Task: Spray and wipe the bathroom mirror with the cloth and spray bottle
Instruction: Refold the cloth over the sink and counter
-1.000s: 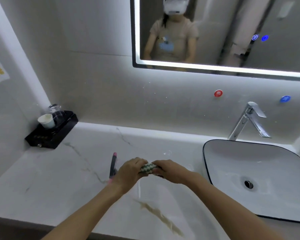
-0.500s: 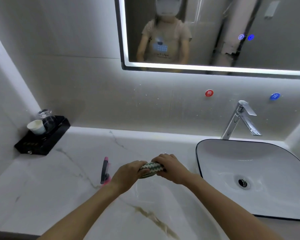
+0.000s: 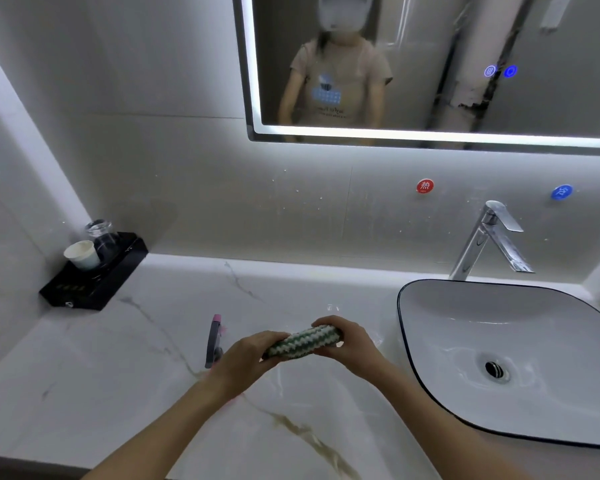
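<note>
Right now both hands hold the cloth (image 3: pixel 303 342) just over the desk (image 3: pixel 125 368), a little way to the left of the sink (image 3: pixel 471 306). The cloth is green and white and is bunched into a small roll. The left hand (image 3: pixel 245 358) has its grip curled round the left end. The right hand (image 3: pixel 350 342) has its grip curled round the right end. The two hands are close together, with the cloth between them.

The spray bottle (image 3: pixel 213 341) lies on the desk, just left of the left hand and further from the sink. Part of it is hidden behind that hand. No hand holds it.

The mirror (image 3: pixel 430 64) hangs on the wall above the sink and above the tap (image 3: pixel 485 237). I cannot see any spray on it yet.

I think this is the getting-ready step: the cloth is being folded or squeezed. Next, I guess one hand must let go of the cloth, pick up the spray bottle, and lift it up to point at the mirror. The other hand should keep the cloth for wiping.
</note>
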### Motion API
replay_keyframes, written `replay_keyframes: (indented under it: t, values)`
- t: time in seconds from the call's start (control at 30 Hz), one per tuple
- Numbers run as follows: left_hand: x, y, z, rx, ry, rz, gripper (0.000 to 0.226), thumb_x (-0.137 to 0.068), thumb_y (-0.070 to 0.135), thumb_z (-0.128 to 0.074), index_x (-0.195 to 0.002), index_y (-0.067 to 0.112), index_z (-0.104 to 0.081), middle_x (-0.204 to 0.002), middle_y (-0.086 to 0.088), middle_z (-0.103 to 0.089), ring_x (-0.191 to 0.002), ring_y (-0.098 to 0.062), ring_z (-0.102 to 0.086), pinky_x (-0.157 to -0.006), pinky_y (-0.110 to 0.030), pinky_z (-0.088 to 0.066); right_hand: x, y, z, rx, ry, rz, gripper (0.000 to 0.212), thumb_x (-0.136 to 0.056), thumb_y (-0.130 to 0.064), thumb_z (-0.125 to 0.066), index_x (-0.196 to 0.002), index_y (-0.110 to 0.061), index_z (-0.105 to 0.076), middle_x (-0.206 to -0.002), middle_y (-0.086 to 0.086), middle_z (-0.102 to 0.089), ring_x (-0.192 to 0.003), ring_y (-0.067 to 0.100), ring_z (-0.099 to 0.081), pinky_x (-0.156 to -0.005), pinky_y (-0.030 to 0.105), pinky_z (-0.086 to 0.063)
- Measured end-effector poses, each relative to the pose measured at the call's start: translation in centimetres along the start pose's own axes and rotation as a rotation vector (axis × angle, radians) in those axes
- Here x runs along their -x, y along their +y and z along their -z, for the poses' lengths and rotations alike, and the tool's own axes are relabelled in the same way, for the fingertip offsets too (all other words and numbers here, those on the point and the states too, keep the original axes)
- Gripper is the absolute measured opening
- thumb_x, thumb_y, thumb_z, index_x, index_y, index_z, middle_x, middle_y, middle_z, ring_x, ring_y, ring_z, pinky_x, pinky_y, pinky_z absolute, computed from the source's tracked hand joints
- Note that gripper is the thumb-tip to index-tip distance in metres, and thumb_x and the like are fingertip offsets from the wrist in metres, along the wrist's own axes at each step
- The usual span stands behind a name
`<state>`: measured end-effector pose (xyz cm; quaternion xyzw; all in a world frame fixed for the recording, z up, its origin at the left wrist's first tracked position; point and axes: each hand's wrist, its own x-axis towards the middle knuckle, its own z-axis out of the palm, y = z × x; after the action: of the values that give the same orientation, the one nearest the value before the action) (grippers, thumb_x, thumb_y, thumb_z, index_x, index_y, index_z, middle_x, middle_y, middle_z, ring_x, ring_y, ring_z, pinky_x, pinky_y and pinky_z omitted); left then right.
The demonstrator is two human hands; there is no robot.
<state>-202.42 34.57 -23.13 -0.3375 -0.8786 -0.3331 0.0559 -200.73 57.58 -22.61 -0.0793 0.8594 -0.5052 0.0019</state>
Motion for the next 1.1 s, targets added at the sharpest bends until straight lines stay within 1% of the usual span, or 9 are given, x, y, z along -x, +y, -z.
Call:
replay_keyframes:
  t: [0.1,0.2,0.27,0.37,0.53,0.67,0.8,0.93,1.1]
  values:
    - [0.5,0.3,-0.6,0.037,-0.008,-0.041,0.039,-0.085,0.035,-0.056,-0.118,0.016,-0.06,-0.112,0.008,-0.065,-0.099,0.003,-0.058,-0.086,-0.008,-0.044,0.4,0.4,-0.1,-0.133,0.04,-0.025,0.033,-0.068,-0.003,-0.079,-0.095,-0.018,-0.067,-0.092,-0.003,-0.069,-0.084,0.008,-0.064,-0.076,0.022,-0.051]
    - [0.9,-0.1,-1.5,-0.028,0.028,-0.09,0.043,-0.076,0.023,-0.072,-0.116,0.012,-0.063,-0.112,0.005,-0.065,-0.105,-0.003,-0.056,-0.094,-0.006,-0.038,0.8,0.4,0.1,-0.234,0.068,-0.046,0.031,-0.07,0.008,-0.074,-0.094,-0.01,-0.068,-0.092,0.002,-0.07,-0.084,0.01,-0.065,-0.077,0.022,-0.05]
    - [0.9,-0.7,-2.0,-0.129,0.067,-0.095,0.047,-0.066,0.016,-0.079,-0.111,0.012,-0.066,-0.109,0.002,-0.068,-0.105,-0.01,-0.06,-0.094,-0.015,-0.043,1.1,0.1,0.2,-0.273,0.078,-0.033,0.03,-0.071,0.009,-0.073,-0.093,-0.01,-0.069,-0.092,0.002,-0.071,-0.085,0.01,-0.065,-0.078,0.021,-0.05]
    - [0.4,-1.1,-2.4,-0.235,0.095,-0.06,0.049,-0.06,0.016,-0.084,-0.107,0.014,-0.068,-0.104,0.0,-0.07,-0.097,-0.018,-0.066,-0.083,-0.031,-0.055,1.2,-0.7,0.4,-0.317,0.08,-0.011,0.03,-0.074,0.01,-0.07,-0.095,-0.012,-0.07,-0.093,-0.001,-0.072,-0.085,0.009,-0.066,-0.076,0.019,-0.05]
    - [-0.7,-1.0,-3.1,-0.135,0.134,0.09,0.042,-0.076,0.026,-0.073,-0.116,0.02,-0.063,-0.112,0.002,-0.065,-0.101,-0.015,-0.062,-0.085,-0.039,-0.054,1.0,-2.0,0.7,-0.308,0.102,0.027,0.034,-0.076,0.01,-0.065,-0.095,-0.018,-0.07,-0.096,0.0,-0.071,-0.089,0.014,-0.066,-0.079,0.024,-0.053]
    - [-1.1,1.0,-3.1,-0.069,0.145,0.038,0.054,-0.077,0.058,-0.055,-0.122,0.027,-0.055,-0.112,0.009,-0.065,-0.098,-0.008,-0.062,-0.084,-0.031,-0.052,1.1,-1.9,0.9,-0.223,0.147,0.029,0.026,-0.079,-0.006,-0.07,-0.093,-0.028,-0.067,-0.095,-0.005,-0.069,-0.088,0.009,-0.064,-0.079,0.023,-0.052]
    - [-1.8,3.3,-3.3,-0.019,0.224,-0.015,0.056,-0.074,0.058,-0.06,-0.122,0.033,-0.044,-0.109,0.011,-0.065,-0.094,-0.003,-0.061,-0.08,-0.022,-0.05,1.3,-1.2,0.6,-0.109,0.184,0.019,0.033,-0.077,-0.008,-0.073,-0.091,-0.036,-0.061,-0.094,-0.009,-0.066,-0.087,0.008,-0.061,-0.08,0.024,-0.051]
    - [-2.4,4.2,-3.0,0.088,0.255,0.026,0.051,-0.075,0.066,-0.054,-0.115,0.033,-0.048,-0.106,0.017,-0.062,-0.089,0.002,-0.059,-0.076,-0.015,-0.051,1.5,-1.2,0.5,-0.089,0.178,0.037,0.035,-0.076,-0.007,-0.074,-0.091,-0.036,-0.062,-0.093,-0.009,-0.066,-0.087,0.01,-0.061,-0.078,0.02,-0.051]
    - [-2.2,3.7,-2.2,0.155,0.242,0.0,0.033,-0.077,0.045,-0.063,-0.106,0.032,-0.055,-0.098,0.009,-0.068,-0.086,0.003,-0.061,-0.074,-0.013,-0.051,1.7,-1.4,1.1,-0.108,0.148,0.047,0.032,-0.077,-0.006,-0.074,-0.091,-0.034,-0.065,-0.093,-0.01,-0.068,-0.088,0.005,-0.062,-0.079,0.017,-0.05]
